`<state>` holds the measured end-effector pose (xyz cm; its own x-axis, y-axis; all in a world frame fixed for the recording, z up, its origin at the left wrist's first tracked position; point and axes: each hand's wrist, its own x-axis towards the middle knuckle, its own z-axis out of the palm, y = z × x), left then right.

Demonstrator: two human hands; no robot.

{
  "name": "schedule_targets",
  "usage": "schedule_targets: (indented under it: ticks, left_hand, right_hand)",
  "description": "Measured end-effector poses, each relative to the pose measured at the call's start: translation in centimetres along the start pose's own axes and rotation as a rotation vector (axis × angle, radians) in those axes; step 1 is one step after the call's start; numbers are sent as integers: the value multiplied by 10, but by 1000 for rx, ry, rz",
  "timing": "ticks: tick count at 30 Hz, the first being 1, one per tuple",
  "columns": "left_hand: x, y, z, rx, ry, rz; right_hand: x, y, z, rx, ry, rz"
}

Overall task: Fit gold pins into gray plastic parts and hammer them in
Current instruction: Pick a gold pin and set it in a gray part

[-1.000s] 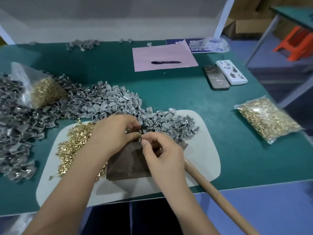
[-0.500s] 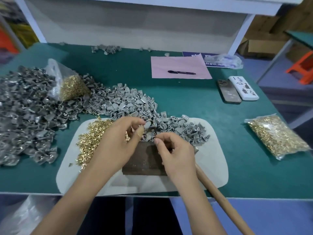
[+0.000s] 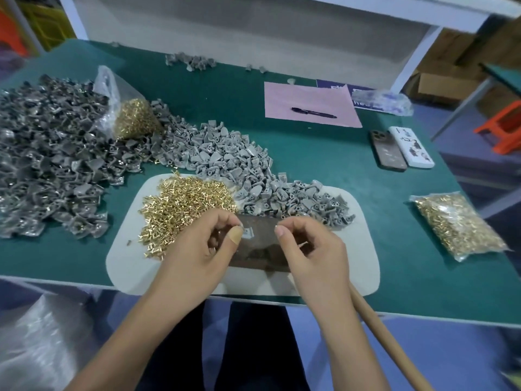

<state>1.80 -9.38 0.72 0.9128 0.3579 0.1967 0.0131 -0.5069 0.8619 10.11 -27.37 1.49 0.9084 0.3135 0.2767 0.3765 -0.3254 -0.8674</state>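
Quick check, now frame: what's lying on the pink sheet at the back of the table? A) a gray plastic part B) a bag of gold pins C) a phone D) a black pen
D: a black pen lies across the pink sheet; the two phones sit to its right on the green table top, and the sealed bag of gold pins is near the right edge.

Single head view, looking forward-down, close over green table [image 3: 324,165] near edge.
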Motion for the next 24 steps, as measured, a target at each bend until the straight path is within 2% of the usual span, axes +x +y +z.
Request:
schedule_targets:
  ticks: [4, 13, 24]
  left_hand:
    - [-2, 1, 2, 109, -36, 103]
    - [-3, -6, 2, 342, -52, 172]
    - [1, -11, -4, 378, -48, 187]
  right_hand:
    - [-3, -3, -2, -129, -50, -79]
    - [10, -15, 15, -404, -246, -149]
    - [19, -26, 19, -557, -348, -229]
